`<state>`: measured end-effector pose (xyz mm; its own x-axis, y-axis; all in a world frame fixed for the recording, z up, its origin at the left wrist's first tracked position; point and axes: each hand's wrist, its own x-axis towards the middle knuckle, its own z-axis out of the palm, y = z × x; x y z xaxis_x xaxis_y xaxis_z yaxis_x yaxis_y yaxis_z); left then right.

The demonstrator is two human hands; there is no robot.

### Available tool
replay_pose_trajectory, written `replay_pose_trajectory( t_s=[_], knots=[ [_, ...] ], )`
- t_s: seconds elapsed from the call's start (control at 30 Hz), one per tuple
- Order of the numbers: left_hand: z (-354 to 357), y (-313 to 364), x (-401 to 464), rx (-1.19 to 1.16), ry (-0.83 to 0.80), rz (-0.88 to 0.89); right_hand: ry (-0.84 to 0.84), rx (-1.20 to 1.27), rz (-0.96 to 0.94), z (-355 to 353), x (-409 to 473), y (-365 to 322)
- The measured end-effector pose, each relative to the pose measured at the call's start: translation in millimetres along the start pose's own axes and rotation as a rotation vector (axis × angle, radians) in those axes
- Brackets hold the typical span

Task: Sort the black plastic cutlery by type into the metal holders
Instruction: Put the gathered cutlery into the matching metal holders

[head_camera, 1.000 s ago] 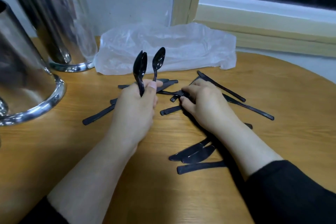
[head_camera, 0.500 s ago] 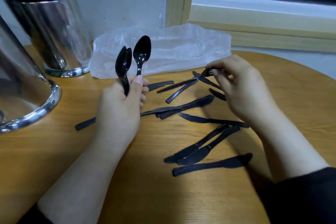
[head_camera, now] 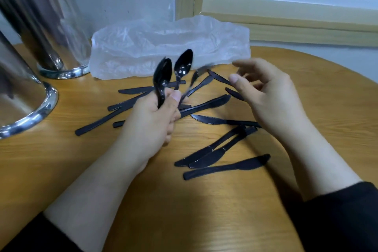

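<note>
Right hand (head_camera: pixel 272 96) lifted, fingers apart | left hand (head_camera: pixel 152 122) grips glossy black spoons (head_camera: pixel 172 71)

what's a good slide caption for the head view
Left hand grips black spoons; right hand hovers open over knives on the wooden table.

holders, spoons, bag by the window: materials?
Holders: polished metal by the look, mirror reflections on the walls. Spoons in the left hand: glossy black plastic, sharp highlights in the bowls. Bag: thin translucent plastic film, crinkled and milky.
</note>
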<state>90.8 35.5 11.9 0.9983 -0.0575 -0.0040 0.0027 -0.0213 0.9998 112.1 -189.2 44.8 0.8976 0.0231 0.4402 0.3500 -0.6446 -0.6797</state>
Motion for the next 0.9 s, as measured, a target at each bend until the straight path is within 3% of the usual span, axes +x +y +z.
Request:
replay_pose_trajectory(
  t_s=[0.17,0.23,0.5,0.67,0.8,0.9],
  knots=[
    [-11,0,-7,-0.057,0.103,0.031,-0.527,-0.24,-0.178,-22,-50,9],
    [-11,-1,-16,-0.028,0.119,0.05,-0.599,-0.351,-0.22,-27,-68,11],
    [-5,-14,-60,0.077,0.171,0.094,-0.557,-0.433,-0.174,-37,-101,12],
    [1,-12,-84,0.089,0.189,0.108,-0.677,-0.433,-0.128,-42,-92,-6],
    [6,-8,-94,0.245,0.137,0.143,-0.532,-0.263,-0.214,-35,-93,-18],
    [12,-8,-99,0.359,0.028,0.122,-0.398,-0.267,-0.389,-24,-87,-31]
  ],
)
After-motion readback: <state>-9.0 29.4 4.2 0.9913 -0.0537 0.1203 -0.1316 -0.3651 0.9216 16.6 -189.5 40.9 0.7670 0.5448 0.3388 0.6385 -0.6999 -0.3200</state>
